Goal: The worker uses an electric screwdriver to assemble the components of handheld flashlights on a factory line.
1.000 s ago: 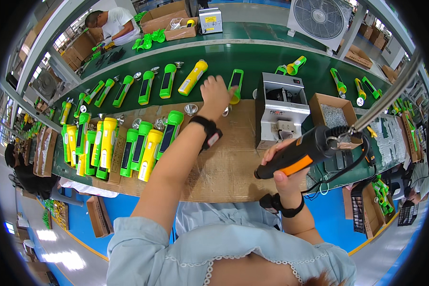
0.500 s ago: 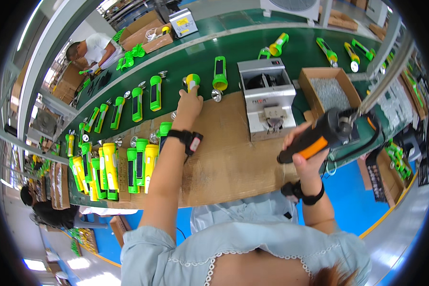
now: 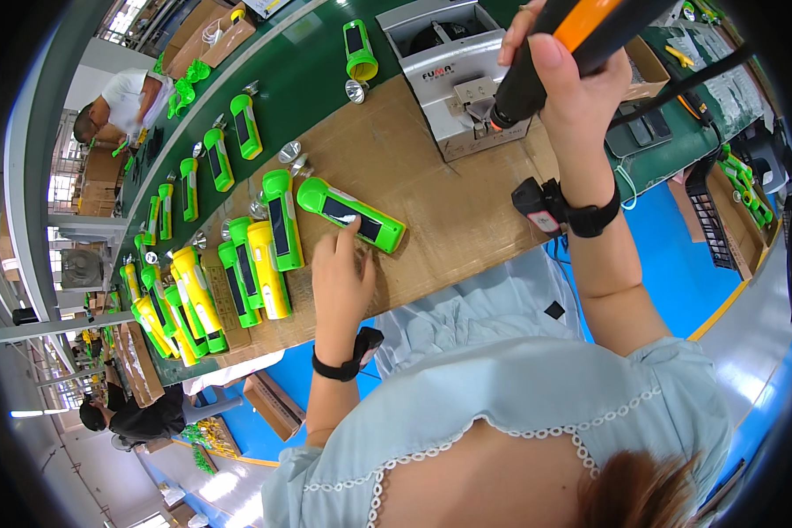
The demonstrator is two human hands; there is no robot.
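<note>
A green flashlight [image 3: 354,216] with a dark panel on its side lies on the cardboard sheet. My left hand [image 3: 343,277] is at its near edge, one fingertip reaching onto the panel, and does not grip it. My right hand [image 3: 581,88] is wrapped around a black and orange electric screwdriver [image 3: 530,86]. The tool's tip points down at the front of a silver box-shaped screw feeder [image 3: 449,66]. Beside the flashlight stands a row of green and yellow flashlights [image 3: 282,220], with loose shiny reflectors [image 3: 290,152] around them.
More flashlights [image 3: 217,160] line the green bench [image 3: 312,66]. Behind the screwdriver is a cardboard box [image 3: 647,70]. A hanging cable curves off to the right. One person [image 3: 119,106] works across the bench; another [image 3: 136,414] is at the lower left.
My left hand has come back from the far row to the near flashlight, which now lies on the cardboard. The screwdriver tip has swung to the screw feeder's front. The view has shifted.
</note>
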